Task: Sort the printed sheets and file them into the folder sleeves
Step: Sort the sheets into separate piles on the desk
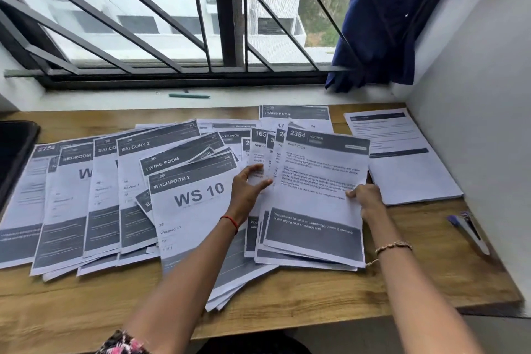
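Observation:
Printed sheets lie fanned across the wooden table (pixel 287 302). At the left are room sheets marked BEDROOM, BALCONY 3 (pixel 135 169) and LIVING ROOM. In the middle lies the WASHROOM 2 "WS 10" sheet (pixel 189 210). To its right is a fanned stack topped by the sheet "2384 Wash Cups" (pixel 316 210). My left hand (pixel 248 190) reaches into the stack's left side, fingers spread among the sheets under the top one. My right hand (pixel 366 200) pinches the top sheet's right edge with thumb above. A separate neat pile (pixel 402 164) lies at the far right.
A dark folder or case (pixel 14 152) shows at the table's left edge. Pens (pixel 468 233) lie near the right edge, and a green pen (pixel 189 96) rests on the window sill. A white wall bounds the right side; a blue cloth (pixel 396 23) hangs at the window.

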Available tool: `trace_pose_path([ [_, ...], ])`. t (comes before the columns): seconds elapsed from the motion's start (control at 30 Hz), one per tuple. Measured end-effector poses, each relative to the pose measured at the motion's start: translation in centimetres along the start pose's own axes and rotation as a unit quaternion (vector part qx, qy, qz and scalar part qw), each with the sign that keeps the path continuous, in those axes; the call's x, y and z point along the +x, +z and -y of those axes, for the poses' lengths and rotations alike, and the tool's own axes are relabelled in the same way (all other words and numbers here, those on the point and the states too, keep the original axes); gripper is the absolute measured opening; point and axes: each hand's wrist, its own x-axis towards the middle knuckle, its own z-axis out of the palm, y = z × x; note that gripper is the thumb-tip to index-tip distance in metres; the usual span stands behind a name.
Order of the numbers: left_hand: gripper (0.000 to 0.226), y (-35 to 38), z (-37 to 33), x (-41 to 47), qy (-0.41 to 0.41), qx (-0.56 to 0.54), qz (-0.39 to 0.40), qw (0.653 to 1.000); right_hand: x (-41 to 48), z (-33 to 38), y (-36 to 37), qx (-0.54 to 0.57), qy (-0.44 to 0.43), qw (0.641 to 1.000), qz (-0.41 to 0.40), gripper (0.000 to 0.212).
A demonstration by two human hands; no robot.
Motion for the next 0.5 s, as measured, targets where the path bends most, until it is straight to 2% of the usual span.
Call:
trace_pose_path([
  [0.13,0.06,0.2,-0.1,0.0,0.009,0.02,-0.006,1.0,-0.1,0.1,-0.6,0.034,-0.024,0.997,-0.063,0.036],
  [0.27,0.071,0.2,0.1,0.0,0.003,0.017,-0.001,1.0,0.4,-0.2,-1.4,0.075,-0.012,0.991,-0.106,0.023],
  [0.4,0.074,0.9,0.0,-0.3,-0.008,0.008,0.016,1.0,0.6,-0.9,-2.2,0.061,0.015,0.996,-0.07,0.021],
  [0.5,0.077,1.9,-0.6,-0.7,-0.016,-0.009,0.046,0.999,0.6,-1.1,-1.7,0.045,0.007,0.999,-0.027,0.032],
])
